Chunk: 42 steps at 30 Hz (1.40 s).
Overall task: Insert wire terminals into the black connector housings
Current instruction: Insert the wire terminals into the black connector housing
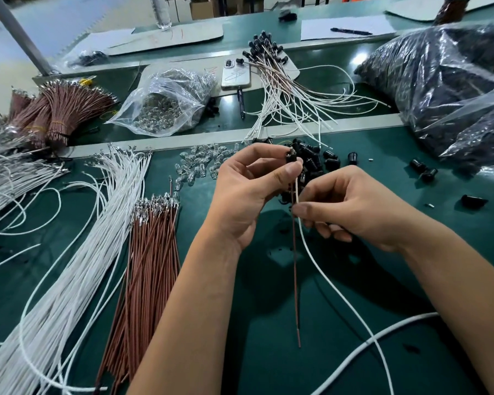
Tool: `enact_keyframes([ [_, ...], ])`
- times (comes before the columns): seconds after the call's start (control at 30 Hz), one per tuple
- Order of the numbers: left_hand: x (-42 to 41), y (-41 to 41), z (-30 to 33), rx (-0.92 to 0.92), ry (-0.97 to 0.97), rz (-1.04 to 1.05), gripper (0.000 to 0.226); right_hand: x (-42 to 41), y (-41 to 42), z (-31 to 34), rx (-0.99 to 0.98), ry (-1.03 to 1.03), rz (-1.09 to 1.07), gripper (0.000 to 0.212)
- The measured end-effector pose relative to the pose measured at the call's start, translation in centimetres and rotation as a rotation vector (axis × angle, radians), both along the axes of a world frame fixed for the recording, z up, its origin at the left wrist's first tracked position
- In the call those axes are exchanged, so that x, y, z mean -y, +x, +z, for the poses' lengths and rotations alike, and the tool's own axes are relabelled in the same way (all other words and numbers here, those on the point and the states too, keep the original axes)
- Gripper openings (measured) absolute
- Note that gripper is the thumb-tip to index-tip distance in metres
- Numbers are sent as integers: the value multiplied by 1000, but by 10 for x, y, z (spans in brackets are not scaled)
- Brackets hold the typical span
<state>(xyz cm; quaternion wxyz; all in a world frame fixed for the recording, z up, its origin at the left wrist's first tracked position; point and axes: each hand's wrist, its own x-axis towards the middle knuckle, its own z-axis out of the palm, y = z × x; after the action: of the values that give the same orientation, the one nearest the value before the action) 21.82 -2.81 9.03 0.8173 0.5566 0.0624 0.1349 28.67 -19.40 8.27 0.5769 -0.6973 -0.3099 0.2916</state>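
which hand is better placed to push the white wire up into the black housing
Probably the right hand: it already pinches the white wire just below the black housing, which the left hand holds.

Two pens (351, 31) (one phone (236, 76)), one bottle (161, 11).

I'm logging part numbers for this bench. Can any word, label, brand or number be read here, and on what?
None can be read.
Phone: a scrawled mark on its back, not legible as letters.
Cardboard sheet: faint red pen strokes, no readable word.
Paper sheet under the pen: looks blank.
Plastic bags, wires and black housings: no print visible.
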Motion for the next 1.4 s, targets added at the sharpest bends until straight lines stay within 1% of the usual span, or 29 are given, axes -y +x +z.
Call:
enact_keyframes([
  [0.03, 0, 0, 0, 4, 15, -13, 23, -1, -1, 0, -17, 14, -16, 18],
  [0.1, 1, 0, -1, 12, 40, -33, 25, -3, -1, -2, -38, 49, -60, 29],
  [0.27, 2, 1, -2, 26, 85, -23, 19, -4, 0, -4, -2, 56, -114, 41],
  [0.4, 2, 1, -3, 49, 108, -38, 19, -3, 0, -4, 48, 71, -115, 32],
  [0.5, 2, 2, -3, 40, 124, -30, 19, -2, 2, -5, 67, 105, -100, 29],
  [0.63, 3, 2, -4, 15, 162, -5, 18, -2, 1, -7, 67, 109, -105, 37],
  [0.73, 7, 2, -3, -4, 154, -7, 19, -3, 1, -8, 10, 160, -126, 44],
  [0.83, 10, 3, -3, -17, 103, -5, 18, -3, 1, -8, -49, 186, -149, 34],
  [0.97, 9, 2, -2, -33, 113, -2, 15, -4, -1, -5, -70, 192, -139, 26],
  [1.1, 7, 1, 0, 10, 85, 18, 9, 0, 2, -1, -72, 175, -109, 17],
  [1.3, 4, -1, 1, 31, 111, 6, 11, 2, 3, -2, -55, 119, -25, 30],
  [1.4, 3, -1, 1, 41, 100, -17, 12, 2, 4, -3, -77, 103, -14, 36],
])
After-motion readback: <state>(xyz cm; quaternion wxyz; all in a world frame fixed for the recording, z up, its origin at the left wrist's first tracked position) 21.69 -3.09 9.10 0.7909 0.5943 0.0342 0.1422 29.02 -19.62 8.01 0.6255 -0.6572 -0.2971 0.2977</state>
